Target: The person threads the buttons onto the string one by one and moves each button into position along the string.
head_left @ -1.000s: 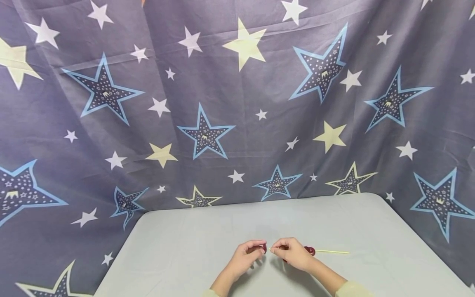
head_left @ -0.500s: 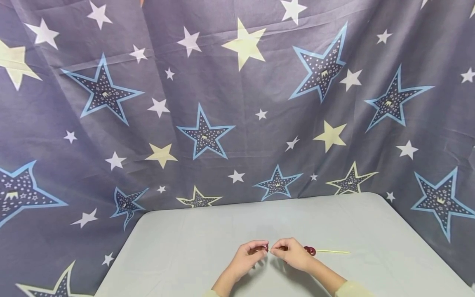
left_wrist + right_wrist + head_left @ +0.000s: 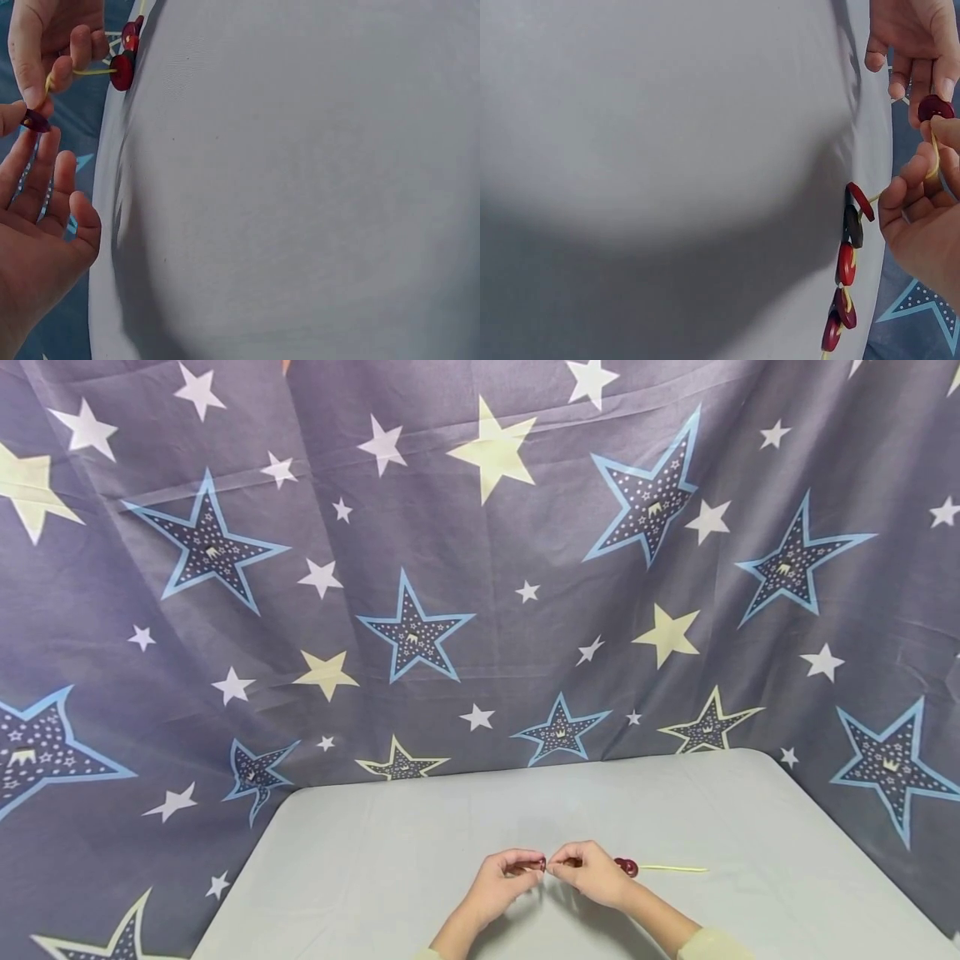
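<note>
Between thumb and fingertips, my left hand pinches a dark red button. Close against it, my right hand pinches a yellow cord near its end, right at the button's face. Whether the cord tip is inside a hole cannot be made out. From the right hand the cord runs back to several threaded buttons in reds and one dark colour, lying in a row on the table. In the head view the right hand partly hides this row; a red button shows beside the wrist.
The hands work above a table with a pale grey cover. The cord's yellow tail lies straight to the right. A dark curtain with a star pattern hangs behind and at both sides.
My left hand has shifted slightly right with the button, closing the small gap to the right fingertips. The right hand and the threaded row stay nearly in place.
</note>
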Demonstrator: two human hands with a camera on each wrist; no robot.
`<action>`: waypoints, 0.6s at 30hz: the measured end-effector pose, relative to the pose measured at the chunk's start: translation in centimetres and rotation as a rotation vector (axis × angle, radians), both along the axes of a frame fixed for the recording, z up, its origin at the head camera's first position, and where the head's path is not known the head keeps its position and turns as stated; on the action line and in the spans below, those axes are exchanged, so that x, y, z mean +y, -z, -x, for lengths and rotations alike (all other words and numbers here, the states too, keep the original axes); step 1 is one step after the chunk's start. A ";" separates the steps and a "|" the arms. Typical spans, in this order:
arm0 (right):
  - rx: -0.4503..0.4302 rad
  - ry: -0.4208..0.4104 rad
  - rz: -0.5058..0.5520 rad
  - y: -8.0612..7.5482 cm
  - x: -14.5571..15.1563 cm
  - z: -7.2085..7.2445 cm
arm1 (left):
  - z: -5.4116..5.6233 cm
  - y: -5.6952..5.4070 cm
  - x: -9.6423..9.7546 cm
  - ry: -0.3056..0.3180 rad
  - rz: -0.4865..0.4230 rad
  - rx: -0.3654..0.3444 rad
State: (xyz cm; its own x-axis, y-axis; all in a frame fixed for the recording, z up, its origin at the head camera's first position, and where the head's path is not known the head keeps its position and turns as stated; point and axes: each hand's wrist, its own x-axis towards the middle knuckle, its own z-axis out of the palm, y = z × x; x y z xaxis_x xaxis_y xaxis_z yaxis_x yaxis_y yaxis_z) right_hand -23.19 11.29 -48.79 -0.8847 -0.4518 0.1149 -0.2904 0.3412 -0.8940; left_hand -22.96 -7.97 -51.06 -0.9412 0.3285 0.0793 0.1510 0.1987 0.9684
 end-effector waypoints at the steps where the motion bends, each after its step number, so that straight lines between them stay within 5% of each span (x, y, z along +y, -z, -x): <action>1: -0.004 0.000 0.002 0.5 0.1 0.3 | 0.0 0.1 0.0 -0.006 0.002 0.008; 6: -0.048 0.000 0.016 2.5 0.3 1.4 | 1.0 1.9 -0.1 -0.041 0.028 0.035; 18: -0.203 0.004 0.152 2.1 0.3 1.4 | 1.2 1.7 0.1 -0.097 0.081 0.109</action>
